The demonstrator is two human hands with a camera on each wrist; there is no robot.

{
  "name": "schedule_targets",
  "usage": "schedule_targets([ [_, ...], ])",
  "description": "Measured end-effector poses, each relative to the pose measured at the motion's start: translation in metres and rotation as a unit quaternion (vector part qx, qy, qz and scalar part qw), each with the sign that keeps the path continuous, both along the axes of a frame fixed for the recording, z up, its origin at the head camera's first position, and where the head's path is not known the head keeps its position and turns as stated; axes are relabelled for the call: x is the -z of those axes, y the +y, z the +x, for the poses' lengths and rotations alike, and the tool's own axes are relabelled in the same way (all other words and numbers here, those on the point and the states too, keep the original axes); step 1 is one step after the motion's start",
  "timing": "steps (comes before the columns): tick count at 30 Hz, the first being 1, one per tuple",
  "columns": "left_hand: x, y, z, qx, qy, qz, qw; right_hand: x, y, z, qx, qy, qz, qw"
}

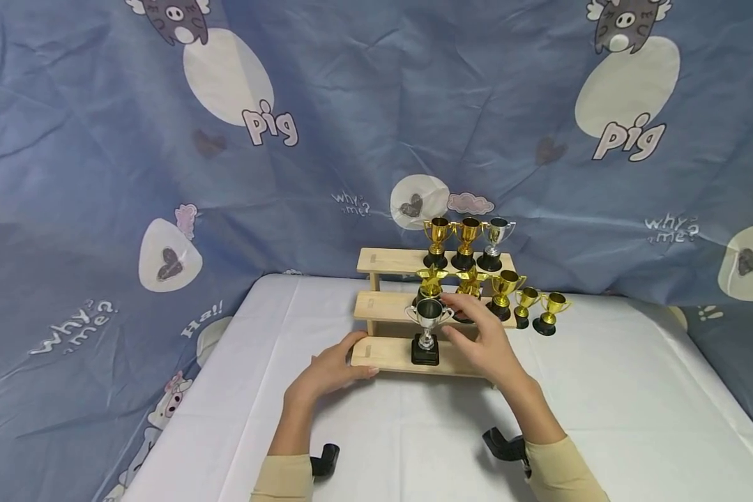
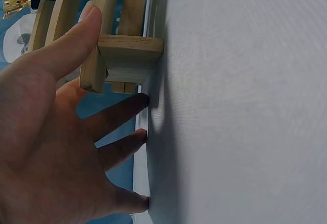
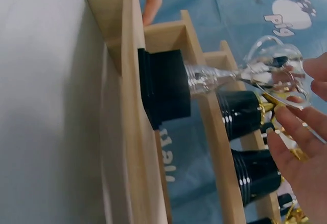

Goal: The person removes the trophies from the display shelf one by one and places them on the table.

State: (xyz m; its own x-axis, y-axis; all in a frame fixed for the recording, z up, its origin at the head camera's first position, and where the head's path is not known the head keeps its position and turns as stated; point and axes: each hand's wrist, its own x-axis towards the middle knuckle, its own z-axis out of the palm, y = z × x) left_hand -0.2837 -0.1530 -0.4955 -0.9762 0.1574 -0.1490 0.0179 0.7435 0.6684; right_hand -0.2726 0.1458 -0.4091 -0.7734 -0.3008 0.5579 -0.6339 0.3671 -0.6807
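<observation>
A silver trophy with a square black base stands upright on the bottom step of a wooden tiered shelf. My right hand is at the trophy's right side, thumb and fingers spread apart around its handle. In the right wrist view the fingertips lie close to the cup; whether they touch it cannot be told. My left hand grips the left end of the bottom step. In the left wrist view its thumb presses on the board, while the other fingers spread below and behind.
On the top step stand two gold trophies and a silver one. Star trophies and a gold cup occupy the middle step. Two small gold cups stand right of the shelf on the white table. A blue curtain hangs behind.
</observation>
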Motion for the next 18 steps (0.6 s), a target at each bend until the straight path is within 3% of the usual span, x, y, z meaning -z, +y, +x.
schedule_targets([
  [7,-0.001,0.001,0.002,-0.005,-0.001,-0.001,1.0000,0.034,-0.002,-0.020,0.014,-0.016,0.030,0.999],
  [18,-0.002,0.001,0.002,-0.003,-0.005,0.000,1.0000,0.039,-0.005,-0.020,0.032,-0.013,0.011,0.999],
])
